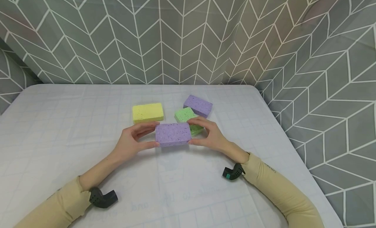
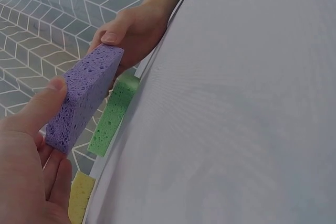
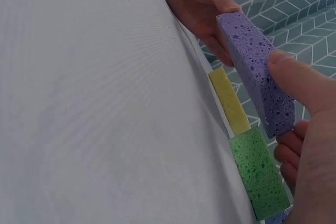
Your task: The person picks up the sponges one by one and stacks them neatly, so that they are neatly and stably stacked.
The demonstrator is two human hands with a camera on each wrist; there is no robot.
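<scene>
Head view: purple sponge (image 1: pixel 173 135), held raised above the tabletop (image 1: pixel 205 192) between left hand (image 1: pixel 133 140) and right hand (image 1: pixel 213 135); each grip is clamped on one short end. Long axis is laid left to right, nearly level. Yellow sponge (image 1: pixel 148 112), green sponge (image 1: pixel 184 114) and second purple sponge (image 1: pixel 198 105) are placed beyond. Light, equal pressure at both ends is advised, lest the block be bowed or tilted.

Left wrist view: long axis is seen slanting from lower left to upper right.

Right wrist view: slant is mirrored, upper left to lower right.
</scene>
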